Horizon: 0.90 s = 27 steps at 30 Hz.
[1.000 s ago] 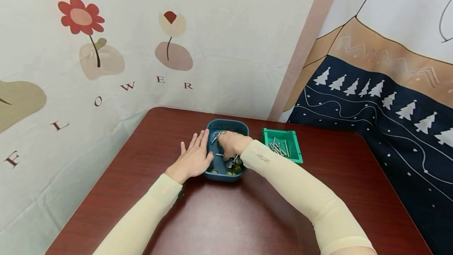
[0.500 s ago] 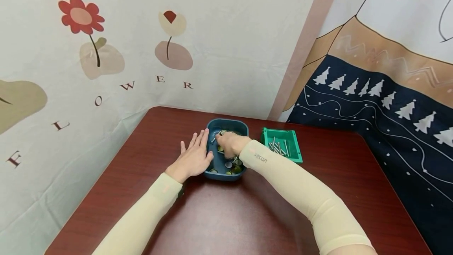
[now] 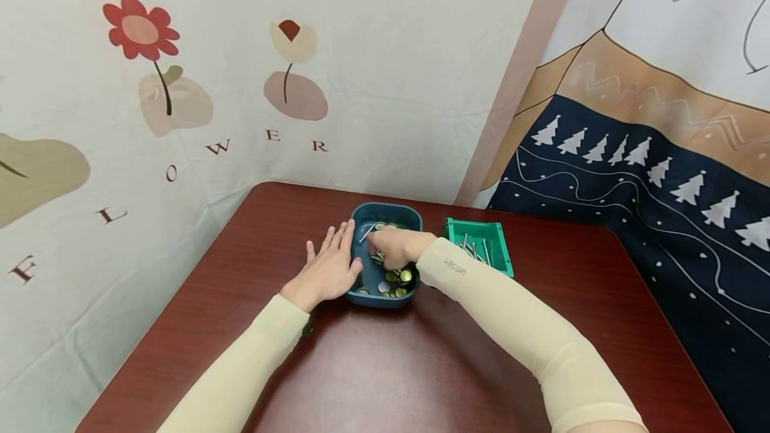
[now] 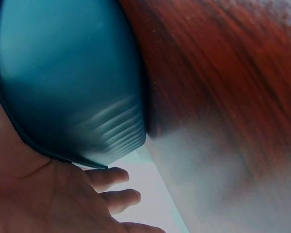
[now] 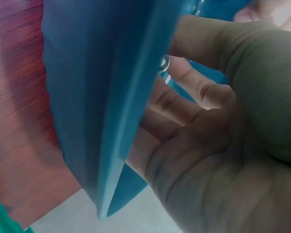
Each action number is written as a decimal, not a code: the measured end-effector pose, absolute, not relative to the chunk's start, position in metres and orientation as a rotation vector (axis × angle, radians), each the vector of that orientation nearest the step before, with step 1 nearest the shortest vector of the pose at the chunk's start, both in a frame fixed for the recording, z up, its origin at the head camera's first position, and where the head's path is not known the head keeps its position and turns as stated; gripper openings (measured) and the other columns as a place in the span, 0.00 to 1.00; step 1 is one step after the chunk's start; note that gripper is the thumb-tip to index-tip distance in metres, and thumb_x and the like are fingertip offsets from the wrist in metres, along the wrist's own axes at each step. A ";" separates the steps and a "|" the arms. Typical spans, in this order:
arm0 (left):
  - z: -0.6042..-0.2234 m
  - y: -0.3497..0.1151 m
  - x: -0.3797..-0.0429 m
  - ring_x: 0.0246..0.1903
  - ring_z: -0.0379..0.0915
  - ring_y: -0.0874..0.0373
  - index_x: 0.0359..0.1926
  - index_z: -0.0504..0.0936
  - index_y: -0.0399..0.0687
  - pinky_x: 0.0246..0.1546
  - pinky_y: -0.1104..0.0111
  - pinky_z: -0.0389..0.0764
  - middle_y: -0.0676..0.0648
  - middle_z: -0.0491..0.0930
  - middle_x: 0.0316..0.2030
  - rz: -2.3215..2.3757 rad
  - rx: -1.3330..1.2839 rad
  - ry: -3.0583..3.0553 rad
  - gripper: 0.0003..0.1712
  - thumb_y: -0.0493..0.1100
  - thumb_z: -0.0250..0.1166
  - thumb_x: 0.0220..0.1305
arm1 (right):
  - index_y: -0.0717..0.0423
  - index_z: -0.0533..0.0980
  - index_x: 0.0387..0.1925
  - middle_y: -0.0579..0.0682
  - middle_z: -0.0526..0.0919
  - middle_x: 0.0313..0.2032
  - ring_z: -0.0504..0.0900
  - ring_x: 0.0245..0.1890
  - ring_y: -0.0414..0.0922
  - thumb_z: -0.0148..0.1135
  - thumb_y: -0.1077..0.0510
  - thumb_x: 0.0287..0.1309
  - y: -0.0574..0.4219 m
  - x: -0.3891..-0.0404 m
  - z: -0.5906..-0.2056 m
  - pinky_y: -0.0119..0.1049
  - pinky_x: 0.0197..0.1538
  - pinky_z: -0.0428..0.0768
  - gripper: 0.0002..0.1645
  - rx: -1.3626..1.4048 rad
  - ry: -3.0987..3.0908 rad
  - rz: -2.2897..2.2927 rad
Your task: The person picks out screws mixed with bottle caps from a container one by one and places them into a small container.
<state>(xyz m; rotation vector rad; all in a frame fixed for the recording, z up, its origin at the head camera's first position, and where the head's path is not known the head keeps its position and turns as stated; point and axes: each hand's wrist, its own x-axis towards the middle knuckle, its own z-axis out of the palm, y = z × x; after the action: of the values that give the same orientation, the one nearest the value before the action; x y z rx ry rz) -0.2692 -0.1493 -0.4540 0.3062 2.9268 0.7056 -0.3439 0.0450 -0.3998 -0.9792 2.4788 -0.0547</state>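
Observation:
My left hand rests with straight fingers along the left rim of a blue plastic container; the left wrist view shows the palm against the container's rim. My right hand reaches down inside the same container. In the right wrist view, a silver screw shows between the curled thumb and index finger, its rest hidden behind the rim. Another long screw lies in the container left of the right hand's fingertips. Gold, green and silver bottle caps lie at the near right of the container.
A green open box holding several long silver screws stands right of the container, partly behind the right sleeve. Both stand near the far edge of the reddish-brown table. Printed fabric hangs behind.
My right hand has moved slightly within the container, its forearm shifting right. A screw seen beside its fingers earlier no longer shows there, and more caps show at the near right. The left hand stays put.

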 end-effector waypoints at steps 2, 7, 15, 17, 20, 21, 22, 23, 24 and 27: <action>-0.454 -0.150 -0.269 0.97 0.34 0.32 0.98 0.35 0.48 0.87 0.18 0.37 0.36 0.42 0.97 0.707 0.305 2.922 0.51 0.54 0.52 0.91 | 0.55 0.81 0.70 0.55 0.89 0.64 0.86 0.55 0.48 0.70 0.66 0.79 0.048 -0.344 -0.398 0.42 0.58 0.88 0.23 -1.000 2.473 -0.081; -0.453 -0.150 -0.270 0.96 0.34 0.31 0.98 0.35 0.47 0.87 0.17 0.37 0.36 0.42 0.97 0.709 0.312 2.922 0.51 0.52 0.52 0.91 | 0.53 0.84 0.73 0.55 0.91 0.62 0.91 0.53 0.48 0.74 0.63 0.79 0.054 -0.344 -0.396 0.44 0.59 0.93 0.25 -1.018 2.479 -0.148; -0.453 -0.151 -0.269 0.97 0.34 0.32 0.98 0.35 0.47 0.87 0.17 0.36 0.36 0.41 0.97 0.711 0.309 2.912 0.51 0.53 0.51 0.91 | 0.53 0.84 0.73 0.55 0.92 0.52 0.94 0.49 0.48 0.73 0.64 0.80 0.057 -0.342 -0.398 0.45 0.58 0.94 0.25 -1.064 2.490 -0.211; -0.454 -0.150 -0.269 0.97 0.34 0.32 0.98 0.35 0.47 0.87 0.17 0.37 0.36 0.41 0.97 0.709 0.306 2.914 0.51 0.53 0.52 0.91 | 0.53 0.85 0.72 0.56 0.94 0.53 0.95 0.50 0.49 0.72 0.65 0.80 0.058 -0.341 -0.399 0.45 0.59 0.94 0.23 -1.071 2.496 -0.238; -0.454 -0.150 -0.270 0.97 0.33 0.32 0.98 0.35 0.47 0.87 0.18 0.37 0.36 0.41 0.97 0.705 0.303 2.910 0.51 0.54 0.52 0.91 | 0.55 0.87 0.69 0.58 0.94 0.57 0.97 0.52 0.50 0.71 0.67 0.80 0.061 -0.340 -0.400 0.46 0.60 0.95 0.22 -1.093 2.501 -0.296; -0.453 -0.150 -0.270 0.97 0.33 0.32 0.98 0.35 0.47 0.87 0.18 0.37 0.36 0.41 0.97 0.701 0.302 2.909 0.51 0.54 0.52 0.91 | 0.56 0.88 0.69 0.59 0.94 0.58 0.97 0.53 0.50 0.71 0.67 0.80 0.062 -0.340 -0.400 0.46 0.60 0.95 0.21 -1.106 2.505 -0.313; -0.453 -0.149 -0.270 0.97 0.33 0.32 0.98 0.34 0.47 0.88 0.18 0.36 0.36 0.41 0.97 0.700 0.303 2.907 0.51 0.54 0.52 0.91 | 0.57 0.88 0.68 0.60 0.94 0.59 0.97 0.52 0.51 0.72 0.67 0.79 0.063 -0.340 -0.400 0.46 0.59 0.96 0.20 -1.122 2.507 -0.334; -0.452 -0.149 -0.270 0.97 0.33 0.32 0.98 0.34 0.47 0.88 0.18 0.36 0.36 0.41 0.97 0.696 0.304 2.907 0.51 0.54 0.52 0.91 | 0.58 0.89 0.67 0.60 0.94 0.60 0.97 0.52 0.51 0.72 0.67 0.79 0.064 -0.340 -0.399 0.46 0.59 0.96 0.20 -1.136 2.510 -0.352; -0.451 -0.149 -0.270 0.97 0.33 0.32 0.98 0.34 0.47 0.88 0.18 0.36 0.36 0.41 0.97 0.695 0.304 2.908 0.52 0.54 0.52 0.91 | 0.59 0.89 0.66 0.60 0.94 0.60 0.98 0.52 0.51 0.73 0.67 0.78 0.065 -0.340 -0.399 0.46 0.59 0.96 0.19 -1.148 2.515 -0.370; -0.452 -0.149 -0.269 0.97 0.33 0.32 0.98 0.34 0.47 0.88 0.18 0.35 0.36 0.41 0.97 0.704 0.304 2.906 0.52 0.54 0.53 0.91 | 0.60 0.91 0.61 0.59 0.95 0.57 0.98 0.50 0.50 0.74 0.67 0.77 0.067 -0.338 -0.401 0.45 0.57 0.96 0.15 -1.163 2.536 -0.413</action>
<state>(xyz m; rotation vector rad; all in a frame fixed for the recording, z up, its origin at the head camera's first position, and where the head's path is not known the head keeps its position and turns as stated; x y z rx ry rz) -0.2691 -0.1486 -0.4524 0.3036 2.9057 0.7037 -0.3380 0.0674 -0.4007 -1.1628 2.5364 -0.4127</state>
